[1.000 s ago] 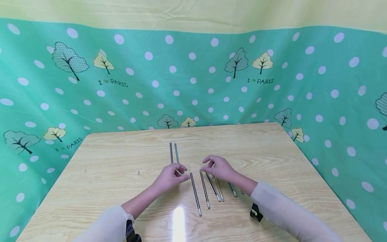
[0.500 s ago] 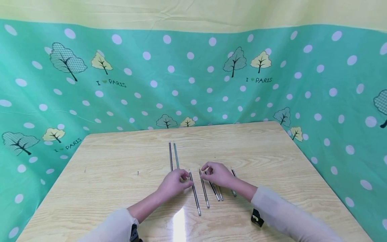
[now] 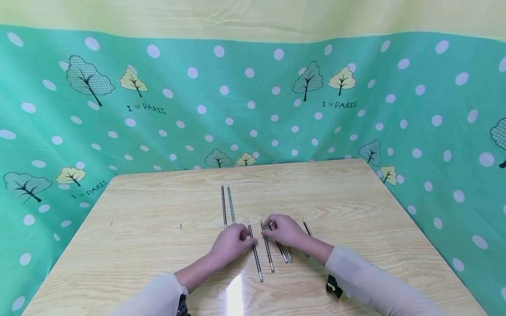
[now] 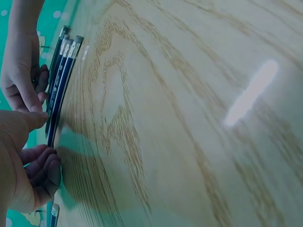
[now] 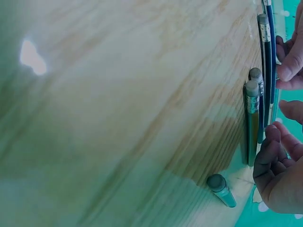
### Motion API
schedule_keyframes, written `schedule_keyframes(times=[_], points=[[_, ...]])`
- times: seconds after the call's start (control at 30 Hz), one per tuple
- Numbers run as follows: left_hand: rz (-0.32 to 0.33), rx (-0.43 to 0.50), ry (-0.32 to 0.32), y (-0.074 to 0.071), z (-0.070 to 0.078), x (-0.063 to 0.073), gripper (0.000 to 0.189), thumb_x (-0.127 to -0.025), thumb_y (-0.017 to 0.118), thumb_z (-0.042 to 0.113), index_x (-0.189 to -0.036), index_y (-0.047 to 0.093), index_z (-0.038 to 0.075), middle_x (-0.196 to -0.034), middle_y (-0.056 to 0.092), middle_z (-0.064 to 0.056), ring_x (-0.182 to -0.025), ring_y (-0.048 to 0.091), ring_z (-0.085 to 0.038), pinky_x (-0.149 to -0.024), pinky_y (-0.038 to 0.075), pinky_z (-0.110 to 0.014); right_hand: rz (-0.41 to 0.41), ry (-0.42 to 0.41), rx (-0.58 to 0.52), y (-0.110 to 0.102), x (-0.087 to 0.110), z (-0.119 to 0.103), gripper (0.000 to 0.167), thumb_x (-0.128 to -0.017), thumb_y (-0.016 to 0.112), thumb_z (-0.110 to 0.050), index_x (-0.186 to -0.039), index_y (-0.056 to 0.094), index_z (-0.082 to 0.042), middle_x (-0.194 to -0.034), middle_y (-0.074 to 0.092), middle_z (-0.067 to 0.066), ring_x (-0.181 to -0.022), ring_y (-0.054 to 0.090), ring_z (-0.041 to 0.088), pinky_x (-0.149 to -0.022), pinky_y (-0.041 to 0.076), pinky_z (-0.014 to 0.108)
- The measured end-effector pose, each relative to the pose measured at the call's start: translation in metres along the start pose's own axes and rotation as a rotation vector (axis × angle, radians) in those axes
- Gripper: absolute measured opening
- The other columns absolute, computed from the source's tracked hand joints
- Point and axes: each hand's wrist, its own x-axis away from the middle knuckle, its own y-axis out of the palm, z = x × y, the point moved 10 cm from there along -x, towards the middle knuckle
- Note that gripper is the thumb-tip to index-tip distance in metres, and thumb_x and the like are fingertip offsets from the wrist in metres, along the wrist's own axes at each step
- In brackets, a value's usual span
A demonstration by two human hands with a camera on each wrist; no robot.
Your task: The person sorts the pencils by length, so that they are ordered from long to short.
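Note:
A dark striped pencil (image 3: 257,261) lies on the table beside my left hand (image 3: 229,243), whose thumb overlaps its shaft. In the left wrist view, that hand's thumb and curled fingers are spread apart, the pencil's far end between them. My right hand (image 3: 286,230) is over the pointed ends of a second dark pencil (image 3: 269,254) and its neighbours, with a gap between thumb and fingertips. Beneath it, partly hidden, lie another dark pencil (image 3: 281,252) and a yellowish pencil (image 5: 254,118). A teal-ended pencil (image 5: 222,190) lies apart, under the right forearm.
Farther back, a dark pencil (image 3: 223,202) and a teal pencil (image 3: 230,202) lie side by side, their near ends by the left hand. A tiny scrap (image 3: 180,225) is on the wooden table (image 3: 150,206). A green dotted curtain (image 3: 178,87) hangs behind and at the sides.
Both hands have come down and nearer to me. The left thumb has moved right, over the leftmost near pencil. The right hand has lowered around the pencil tips. The pencils look unmoved.

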Motion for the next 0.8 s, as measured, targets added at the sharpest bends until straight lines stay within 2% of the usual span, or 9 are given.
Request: schedule_keyframes(times=[0.23,0.6,0.8], points=[[0.017,-0.007,-0.048,-0.001,-0.005,-0.003,0.036,-0.079,0.071,0.038,-0.096,0.066,0.006,-0.076,0.060,0.004,-0.066,0.052,-0.008,-0.058,0.048,-0.022,0.019,-0.024,0.051,0.001,-0.001,0.000,0.020,-0.081,0.072,-0.026,-0.094,0.068,-0.012,-0.062,0.049,-0.006,-0.052,0.041,0.007,-0.044,0.032,0.018],[0.047,-0.045,-0.083,0.001,-0.012,-0.007,0.034,-0.079,0.070,0.040,-0.092,0.065,0.009,-0.076,0.063,0.003,-0.064,0.053,-0.008,-0.054,0.046,-0.022,0.034,0.010,0.113,0.001,0.000,0.002,0.020,-0.081,0.071,-0.032,-0.092,0.069,-0.015,-0.062,0.049,-0.007,-0.053,0.042,0.007,-0.045,0.034,0.019],[0.040,0.027,-0.094,0.001,-0.012,-0.007,0.031,-0.079,0.070,0.032,-0.095,0.065,0.005,-0.066,0.057,0.004,-0.056,0.049,-0.008,-0.051,0.043,-0.020,0.051,0.005,0.140,0.000,0.000,0.000,0.024,-0.079,0.072,-0.037,-0.091,0.068,-0.016,-0.062,0.050,-0.007,-0.054,0.043,0.007,-0.045,0.035,0.020]])
